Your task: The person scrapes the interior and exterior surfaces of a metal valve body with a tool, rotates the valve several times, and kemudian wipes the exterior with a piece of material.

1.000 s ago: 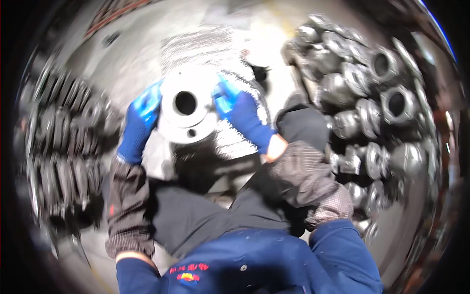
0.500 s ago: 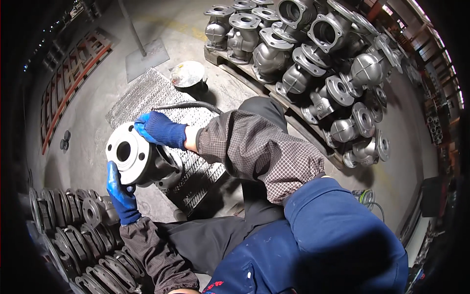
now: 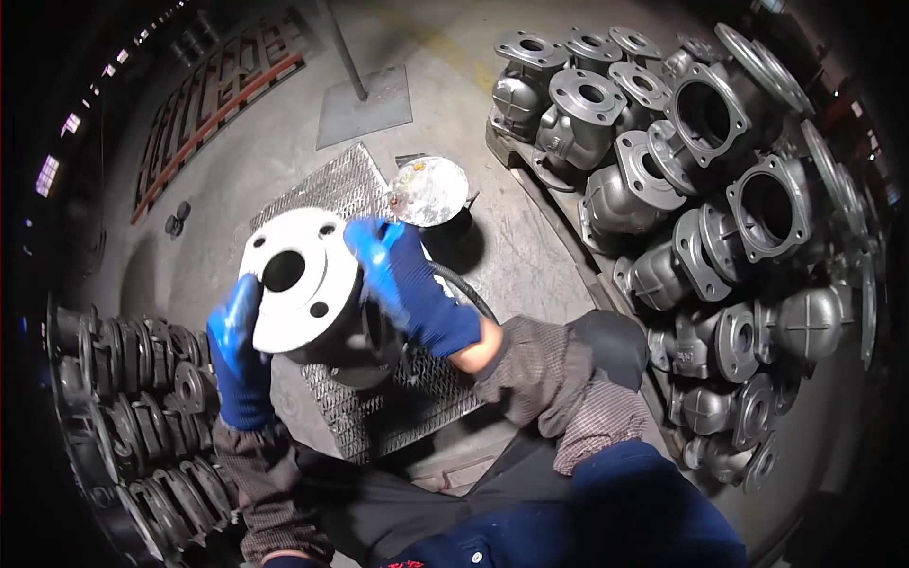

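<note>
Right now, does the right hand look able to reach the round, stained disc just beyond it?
Probably yes: the disc lies close beyond the right hand, with nothing visible between them. However, that hand appears to hold the flanged casting, so it would likely need freeing first.

Metalworking shop: flanged castings (image 3: 699,260) piled high, concrete floor (image 3: 525,251).

two gloved hands (image 3: 402,279) — one held casting (image 3: 317,284) — one mat (image 3: 327,185)

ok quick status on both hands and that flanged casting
Left hand and right hand gripping flanged casting from opposite sides. Casting tilted over patterned mat. Dark hose beside right hand.
</note>
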Tool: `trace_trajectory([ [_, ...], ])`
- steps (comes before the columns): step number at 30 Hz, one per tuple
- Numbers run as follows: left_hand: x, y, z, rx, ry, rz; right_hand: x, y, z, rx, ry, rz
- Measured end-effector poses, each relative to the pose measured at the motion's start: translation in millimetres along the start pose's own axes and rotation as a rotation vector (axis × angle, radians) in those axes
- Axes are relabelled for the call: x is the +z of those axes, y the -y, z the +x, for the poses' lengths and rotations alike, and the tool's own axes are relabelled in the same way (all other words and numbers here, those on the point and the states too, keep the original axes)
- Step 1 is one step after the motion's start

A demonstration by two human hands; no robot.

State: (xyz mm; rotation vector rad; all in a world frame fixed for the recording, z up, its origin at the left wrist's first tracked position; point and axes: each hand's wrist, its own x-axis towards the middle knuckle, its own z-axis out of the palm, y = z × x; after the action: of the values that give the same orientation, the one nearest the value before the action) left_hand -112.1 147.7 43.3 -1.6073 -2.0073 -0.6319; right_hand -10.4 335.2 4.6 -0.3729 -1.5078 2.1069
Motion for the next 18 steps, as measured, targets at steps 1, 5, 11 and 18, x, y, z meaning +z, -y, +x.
trace_trajectory([
  [1,6.2,-4.4,35.8,0.091,-0.114,-0.083,-11.6,15.0,17.7,-0.206,-0.044,-0.043],
  [5,61.2,-17.1,158.0,0.188,-0.162,-0.31,-91.2,103.0,49.4,-0.485,-0.169,-0.192],
  [11,156.2,-30.1,362.9,0.453,-0.265,-0.045,-196.9,210.4,95.1,-0.717,-0.507,-0.853],
  [18,274.5,-98.8,482.8,0.645,-0.31,-0.493,-196.6,159.7,56.3,-0.586,-0.634,-0.401],
])
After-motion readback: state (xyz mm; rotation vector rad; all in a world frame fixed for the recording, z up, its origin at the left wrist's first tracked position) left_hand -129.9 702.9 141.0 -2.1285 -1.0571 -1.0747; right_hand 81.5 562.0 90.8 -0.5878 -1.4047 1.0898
